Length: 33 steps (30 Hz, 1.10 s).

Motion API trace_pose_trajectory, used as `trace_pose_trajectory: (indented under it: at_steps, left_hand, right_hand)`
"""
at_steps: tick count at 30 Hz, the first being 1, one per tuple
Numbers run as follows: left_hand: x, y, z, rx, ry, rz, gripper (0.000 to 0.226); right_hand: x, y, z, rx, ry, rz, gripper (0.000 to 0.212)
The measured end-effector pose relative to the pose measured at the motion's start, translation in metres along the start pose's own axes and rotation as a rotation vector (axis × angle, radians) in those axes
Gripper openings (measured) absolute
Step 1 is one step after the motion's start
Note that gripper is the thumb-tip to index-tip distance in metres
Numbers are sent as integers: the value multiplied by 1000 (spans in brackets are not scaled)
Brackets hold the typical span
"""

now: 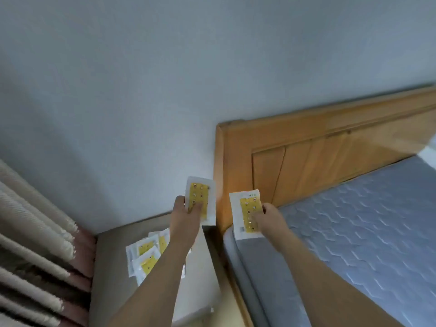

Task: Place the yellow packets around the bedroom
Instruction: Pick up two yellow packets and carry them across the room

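Left hand (186, 214) pinches yellow packet (200, 200), right hand (267, 219) pinches second packet (246, 214) over mattress corner (238, 241); thin pinch risks slip into bedside gap.

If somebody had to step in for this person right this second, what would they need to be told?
Left hand: holds one yellow packet upright, over the bedside table.
Right hand: holds a second packet by the corner of the mattress, beside the wooden headboard.
Spare packets: a loose pile on the bedside table.
Done: no packet visibly placed around the room yet.
Left: set down both held packets, perhaps one near the bed, then distribute the pile.
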State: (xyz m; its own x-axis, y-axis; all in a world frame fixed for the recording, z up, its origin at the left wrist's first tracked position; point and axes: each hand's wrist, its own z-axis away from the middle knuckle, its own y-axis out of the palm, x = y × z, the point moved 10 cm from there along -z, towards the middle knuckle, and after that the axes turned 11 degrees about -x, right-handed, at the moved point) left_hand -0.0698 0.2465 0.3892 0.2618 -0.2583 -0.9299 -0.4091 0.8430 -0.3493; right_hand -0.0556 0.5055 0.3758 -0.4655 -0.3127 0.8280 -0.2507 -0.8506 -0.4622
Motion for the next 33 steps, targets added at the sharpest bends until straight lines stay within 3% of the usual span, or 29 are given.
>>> trace_pose_trajectory:
  at_steps: [5,8,15,23,33]
  left_hand:
    - [-75,46,12,164,191,37,14]
    - [-105,73,32,259,265,58,14]
    - [-158,138,155,565,394,118,11]
    - [-178,185,440,1010,577,151,6]
    - [-94,112,889,1575,647,175,7]
  right_hand:
    - [-16,-73,14,-272,170,-307,21]
    - [-32,-116,44,-409,206,-404,14]
    - [-96,-246,149,-772,233,-546,12]
    - [-200,-398,368,-1171,201,-654,9]
    - [-394,-509,749,-1668,276,-831,9]
